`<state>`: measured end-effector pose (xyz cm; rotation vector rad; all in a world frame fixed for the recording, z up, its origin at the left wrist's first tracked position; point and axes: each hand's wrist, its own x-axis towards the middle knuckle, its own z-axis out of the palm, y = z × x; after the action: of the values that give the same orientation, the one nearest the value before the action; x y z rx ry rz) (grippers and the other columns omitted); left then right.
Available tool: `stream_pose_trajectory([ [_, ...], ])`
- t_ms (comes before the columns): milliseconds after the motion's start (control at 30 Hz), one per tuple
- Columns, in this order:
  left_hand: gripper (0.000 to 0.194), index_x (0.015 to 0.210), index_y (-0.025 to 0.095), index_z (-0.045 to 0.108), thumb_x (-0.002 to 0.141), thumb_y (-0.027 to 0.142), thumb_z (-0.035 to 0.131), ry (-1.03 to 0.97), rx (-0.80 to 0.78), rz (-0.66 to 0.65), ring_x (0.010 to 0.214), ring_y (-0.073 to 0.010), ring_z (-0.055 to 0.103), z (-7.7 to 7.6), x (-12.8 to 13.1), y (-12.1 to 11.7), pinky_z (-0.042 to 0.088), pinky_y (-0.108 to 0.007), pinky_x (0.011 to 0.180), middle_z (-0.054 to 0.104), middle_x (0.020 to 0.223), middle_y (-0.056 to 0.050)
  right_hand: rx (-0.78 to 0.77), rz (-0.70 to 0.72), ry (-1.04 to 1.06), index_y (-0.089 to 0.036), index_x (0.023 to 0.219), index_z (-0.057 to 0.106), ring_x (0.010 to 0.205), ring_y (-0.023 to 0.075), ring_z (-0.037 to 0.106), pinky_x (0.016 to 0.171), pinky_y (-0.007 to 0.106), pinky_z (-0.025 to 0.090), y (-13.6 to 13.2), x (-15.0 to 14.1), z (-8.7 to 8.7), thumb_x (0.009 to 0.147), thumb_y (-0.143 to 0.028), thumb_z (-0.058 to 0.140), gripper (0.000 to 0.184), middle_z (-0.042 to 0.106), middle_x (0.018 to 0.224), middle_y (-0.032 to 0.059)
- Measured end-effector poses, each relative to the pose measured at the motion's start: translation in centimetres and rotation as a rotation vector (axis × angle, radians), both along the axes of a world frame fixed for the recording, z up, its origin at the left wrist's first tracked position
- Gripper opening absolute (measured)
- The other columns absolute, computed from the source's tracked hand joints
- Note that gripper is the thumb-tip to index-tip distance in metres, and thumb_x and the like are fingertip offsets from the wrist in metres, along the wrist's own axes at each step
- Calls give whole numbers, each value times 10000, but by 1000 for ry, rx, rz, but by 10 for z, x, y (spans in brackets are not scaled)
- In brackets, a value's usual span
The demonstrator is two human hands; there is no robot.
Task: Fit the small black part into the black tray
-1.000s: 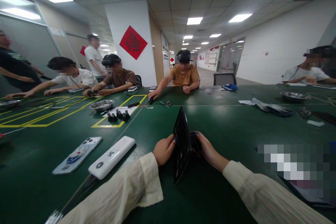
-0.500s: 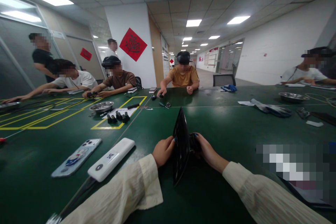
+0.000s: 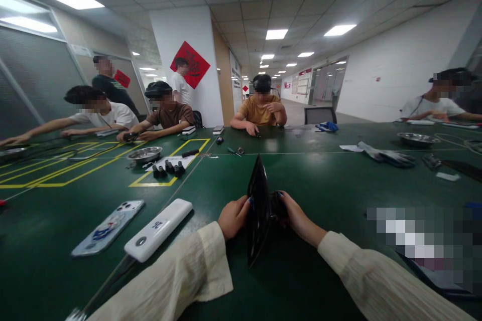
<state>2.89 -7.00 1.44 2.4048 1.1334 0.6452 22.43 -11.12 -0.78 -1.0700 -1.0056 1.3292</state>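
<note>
A thin, glossy black panel [image 3: 258,225] stands on edge above the green table, seen nearly side-on, so its exact kind does not show. My left hand [image 3: 234,216] pinches its left face, thumb on top. On the other side, my right hand [image 3: 299,218] is closed around a dark bulky part [image 3: 277,209] that joins the panel's back; its fingers are partly hidden. To the left of my left forearm lie a white power bank [image 3: 160,229] with a cable and a phone in a patterned case [image 3: 109,226].
Several black cylindrical parts [image 3: 169,168] stand on paper beside a metal bowl [image 3: 145,154]. Gloves [image 3: 386,155] and a second bowl [image 3: 419,139] lie at the right. A co-worker in an orange shirt [image 3: 259,110] sits opposite; others sit left and right. A small tool [image 3: 235,151] lies mid-table.
My hands and the black panel stay almost still. The co-worker opposite has raised one hand toward the face and shifted the other. Two standing people at the back left have moved right.
</note>
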Motion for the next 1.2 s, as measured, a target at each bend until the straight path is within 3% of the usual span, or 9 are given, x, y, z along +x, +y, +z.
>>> stream_pose_trajectory([
  [333,347,653,180,431,879,368,245,-13,30,28,597,-155,505,-2,-1,3,337,-256,571,509,600,-17,9,27,-11,-215,1036,432,449,117,514,307,178,309,2,1,-3,799,-456,428,338,546,633,-22],
  [533,316,690,186,428,867,402,279,1,30,-25,613,-160,515,2,-2,0,339,-247,572,510,611,-11,-3,21,-21,-217,1053,441,455,117,522,314,181,317,2,2,-4,809,-440,426,331,563,660,-14],
  [933,352,797,193,457,903,392,187,53,43,16,676,-175,553,-4,-3,2,368,-261,638,547,669,-22,11,15,-18,-203,1028,435,429,104,496,308,173,286,-2,-1,3,801,-438,428,327,539,619,-25],
  [1200,342,739,206,406,913,401,185,41,26,1,589,-156,523,1,-1,-2,348,-242,587,496,597,4,-11,31,-32,-216,1016,436,439,105,507,307,159,248,-1,0,3,799,-452,424,320,539,625,-26],
])
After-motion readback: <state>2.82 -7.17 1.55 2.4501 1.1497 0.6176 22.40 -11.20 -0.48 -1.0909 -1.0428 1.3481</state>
